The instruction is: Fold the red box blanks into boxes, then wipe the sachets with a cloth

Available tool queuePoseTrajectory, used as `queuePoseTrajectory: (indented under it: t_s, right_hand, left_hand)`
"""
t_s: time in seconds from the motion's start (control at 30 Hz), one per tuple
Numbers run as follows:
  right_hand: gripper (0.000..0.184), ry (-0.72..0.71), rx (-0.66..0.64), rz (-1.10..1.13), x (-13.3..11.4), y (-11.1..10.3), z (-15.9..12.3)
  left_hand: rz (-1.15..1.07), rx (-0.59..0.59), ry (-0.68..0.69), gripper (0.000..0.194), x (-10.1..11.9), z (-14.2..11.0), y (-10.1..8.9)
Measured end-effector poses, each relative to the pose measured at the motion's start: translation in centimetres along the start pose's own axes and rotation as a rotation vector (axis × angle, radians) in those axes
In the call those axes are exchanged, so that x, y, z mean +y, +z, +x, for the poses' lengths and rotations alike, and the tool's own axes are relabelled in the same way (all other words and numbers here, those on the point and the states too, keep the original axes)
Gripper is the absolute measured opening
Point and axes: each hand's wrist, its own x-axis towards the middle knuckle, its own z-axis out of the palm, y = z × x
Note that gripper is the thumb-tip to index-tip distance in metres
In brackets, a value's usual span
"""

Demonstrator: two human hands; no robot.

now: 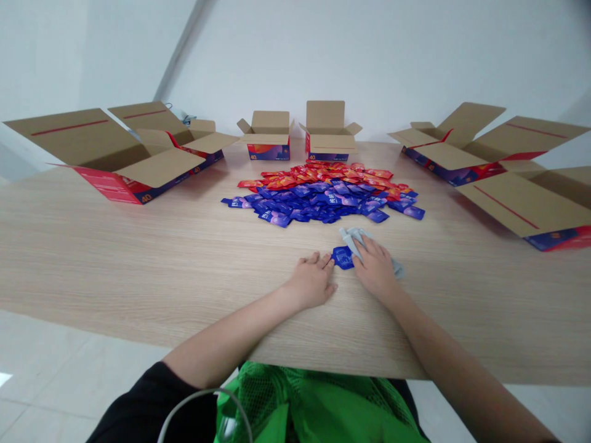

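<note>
A single blue sachet [342, 258] lies flat on the table in front of me. My left hand [314, 280] rests palm down at its left end, fingers spread and the fingertips touching the sachet's edge. On the sachet's right side, my right hand [376, 266] presses a pale grey-blue cloth [353, 235] against the table, its fingers over the bunched fabric. Part of the cloth sticks out beyond the hand on the right. Just behind lies a heap of blue sachets [318, 202], with red sachets [318, 175] piled along its far side.
Open cardboard boxes surround the heap: a pair at the left [157, 169], a small box [268, 147] and another [330, 144] at the back, several at the right [466, 157]. The wooden table [138, 258] ends close to my green apron [314, 400]. A wall stands behind.
</note>
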Motion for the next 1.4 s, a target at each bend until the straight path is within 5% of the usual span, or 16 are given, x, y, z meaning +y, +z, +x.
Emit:
queuePoseTrajectory:
  t_s: [0.17,0.3,0.8,0.97,1.2,1.4]
  right_hand:
    - [0.050,-0.214,-0.105,0.125,-3.6,-0.6,0.0]
    - [0.051,-0.235,-0.146,0.188,-4.9,-0.9,-0.1]
    - [0.051,0.090,-0.010,-0.050,0.6,-0.2,-0.5]
    - [0.051,0.091,-0.014,-0.047,-1.2,-0.4,-0.2]
    - [0.050,-0.116,-0.120,0.111,-5.4,-0.7,-0.1]
    - [0.050,-0.080,-0.091,0.055,-3.7,-0.9,-0.3]
  left_hand:
    - [-0.003,0.035,0.005,0.056,0.2,0.0,0.0]
    - [0.000,0.044,0.010,0.048,0.2,0.1,0.0]
    - [-0.006,-0.007,0.002,0.064,-0.1,0.0,0.0]
    - [-0.014,0.005,-0.001,0.063,-0.1,0.0,0.2]
    - [-0.010,0.043,0.007,0.056,-0.1,0.1,0.4]
    - [-0.007,0.021,0.008,0.061,-0.1,0.0,0.0]
